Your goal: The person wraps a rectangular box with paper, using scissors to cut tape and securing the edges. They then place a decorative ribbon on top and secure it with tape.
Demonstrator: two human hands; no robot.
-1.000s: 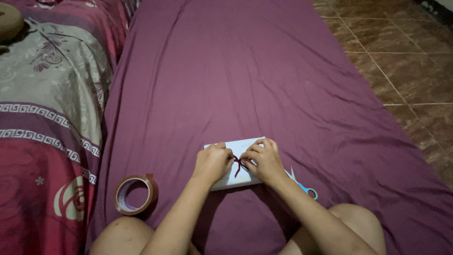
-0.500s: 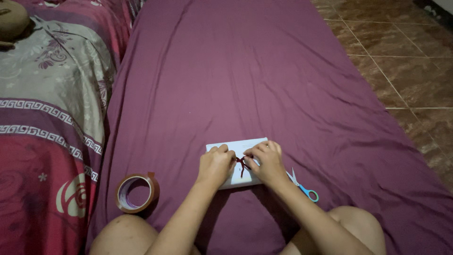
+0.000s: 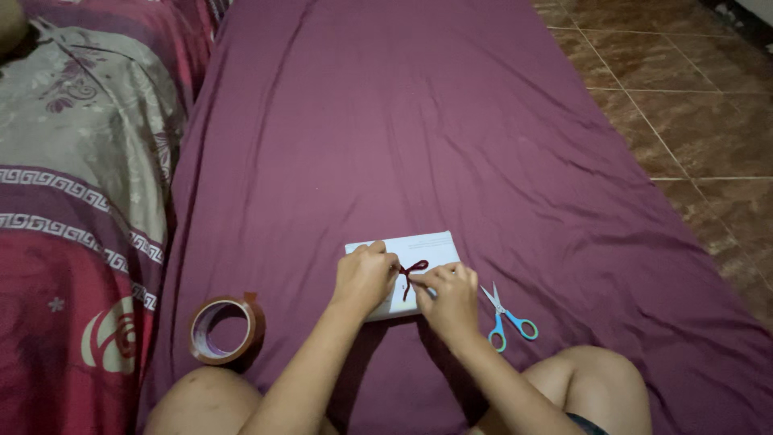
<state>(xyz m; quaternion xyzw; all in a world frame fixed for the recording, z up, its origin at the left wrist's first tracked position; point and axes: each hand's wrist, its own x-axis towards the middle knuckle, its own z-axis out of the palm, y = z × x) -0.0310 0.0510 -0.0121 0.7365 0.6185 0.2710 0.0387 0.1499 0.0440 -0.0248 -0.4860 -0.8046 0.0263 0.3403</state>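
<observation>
Red ribbon [image 3: 413,270] bow on white package [image 3: 419,251], loops now formed.

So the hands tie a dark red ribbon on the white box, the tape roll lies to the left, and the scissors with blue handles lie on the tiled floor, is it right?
Not quite. The scissors lie on the purple sheet, just right of the right hand, not on the floor. The head view shows it. The rest holds: both hands, the left hand too, tie the ribbon on the white box, and the tape roll lies to the left.
</observation>
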